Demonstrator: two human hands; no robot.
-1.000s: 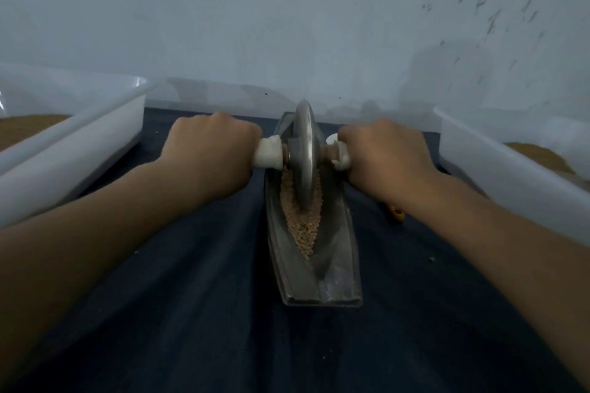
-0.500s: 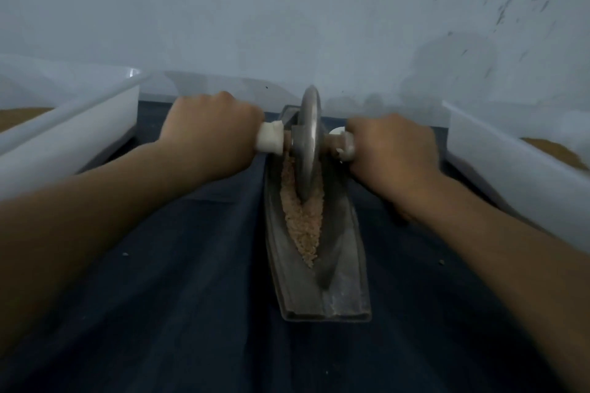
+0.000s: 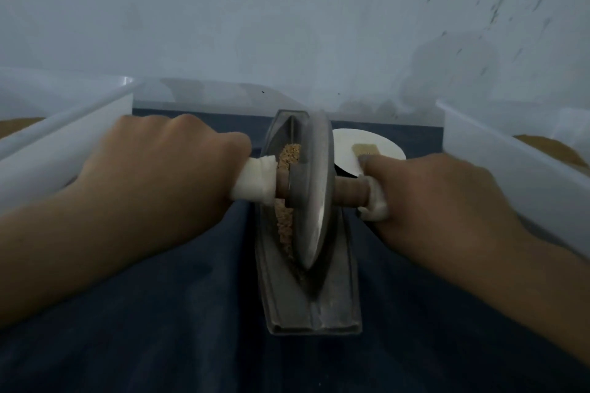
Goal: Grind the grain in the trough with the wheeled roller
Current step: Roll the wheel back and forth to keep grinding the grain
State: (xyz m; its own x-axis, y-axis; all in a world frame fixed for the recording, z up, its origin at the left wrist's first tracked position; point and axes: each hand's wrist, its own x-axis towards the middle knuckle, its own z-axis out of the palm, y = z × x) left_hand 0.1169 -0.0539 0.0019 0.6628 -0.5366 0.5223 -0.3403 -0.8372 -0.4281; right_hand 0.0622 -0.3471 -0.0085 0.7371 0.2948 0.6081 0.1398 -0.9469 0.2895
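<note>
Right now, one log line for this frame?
left grip: holds roller | right grip: holds roller | roller: upright in trough | grain: in trough

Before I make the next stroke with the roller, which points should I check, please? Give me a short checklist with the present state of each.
1. Left hand grips the left handle: ok.
2. Right hand grips the right handle: ok.
3. Wheel sits in the groove of the trough: ok.
4. Grain lies in the groove beside the wheel: ok.
5. Trough is fixed on the dark cloth: cannot tell.
6. White plate is clear of the right hand: cannot tell; it lies just behind it.
</note>
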